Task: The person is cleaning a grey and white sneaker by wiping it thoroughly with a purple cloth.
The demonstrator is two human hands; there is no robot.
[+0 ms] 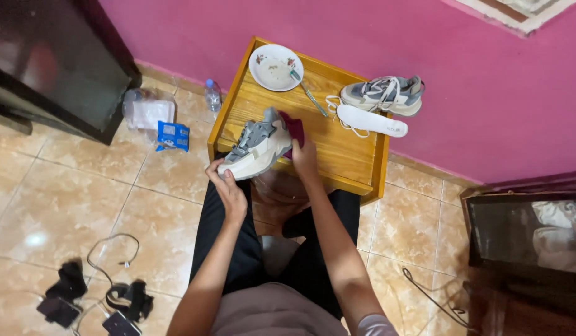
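At frame centre, the left hand point(229, 190) grips the grey sneaker point(257, 146) while the right hand point(303, 155) presses a maroon cloth point(294, 127) on it; the second sneaker point(384, 93) at upper right lies untouched.

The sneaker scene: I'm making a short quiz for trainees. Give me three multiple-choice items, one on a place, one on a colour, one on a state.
1. Where does the loose insole lie?
A. on the wooden table
B. on the floor
C. in the plate

2. What colour is the cloth?
A. blue
B. dark red
C. white

3. How is the nearer sneaker held?
A. lying untouched
B. left hand grips its toe end
C. hanging by laces

Answers: 1 A, it rests on the table beside the second sneaker. 2 B, the right hand presses it on the shoe. 3 B, the left hand wraps the toe.
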